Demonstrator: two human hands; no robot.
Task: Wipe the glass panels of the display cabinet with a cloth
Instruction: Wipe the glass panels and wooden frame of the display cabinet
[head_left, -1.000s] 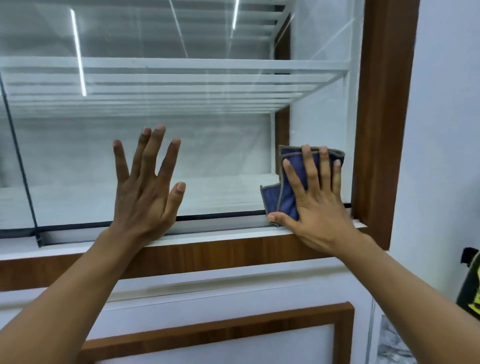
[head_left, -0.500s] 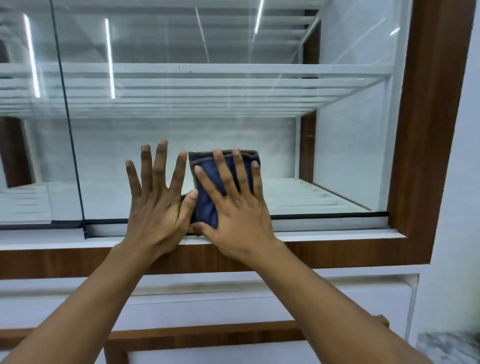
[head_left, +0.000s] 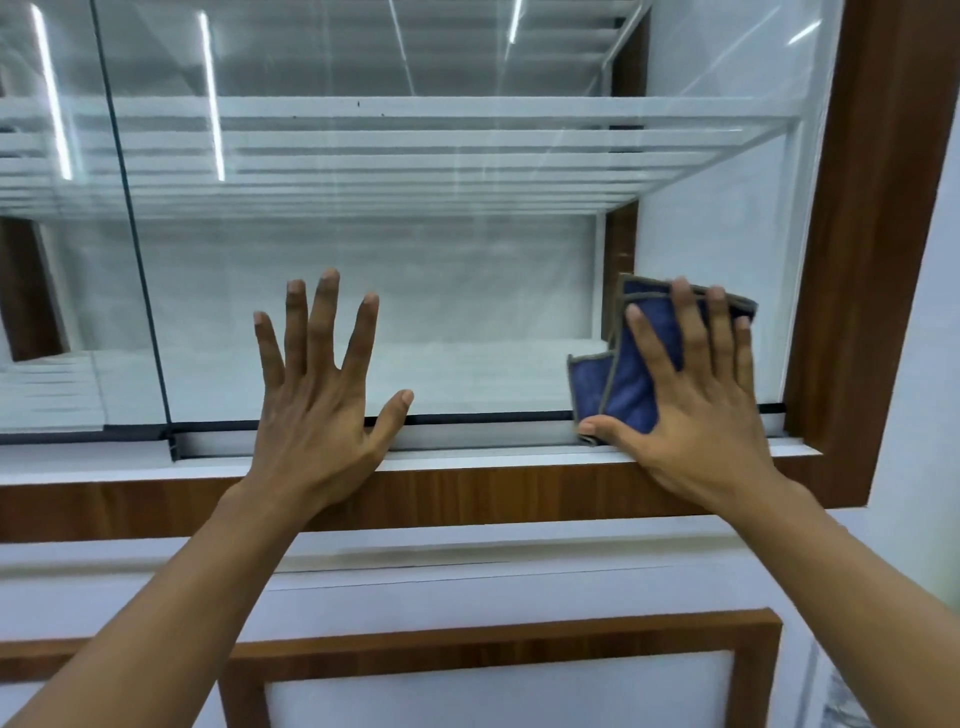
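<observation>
**While the left hand steadies, the cloth sweeps back to the right corner**

Since half a second ago, the right hand (head_left: 696, 415) has slid the blue cloth (head_left: 631, 384) away from the left hand (head_left: 317, 410) to the lower right corner of the glass panel (head_left: 415, 291), near the wooden frame (head_left: 872, 260). Its fingers lie straight and press the folded cloth flat on the glass, gripping nothing. The left hand stays flat on the pane, fingers spread wide and empty. I judge the bottom strip is getting repeated passes, and the higher glass probably still waits.

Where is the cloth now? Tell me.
In the head view, the cloth is at the lower right of the glass panel, under the right hand, beside the wooden frame.
</observation>
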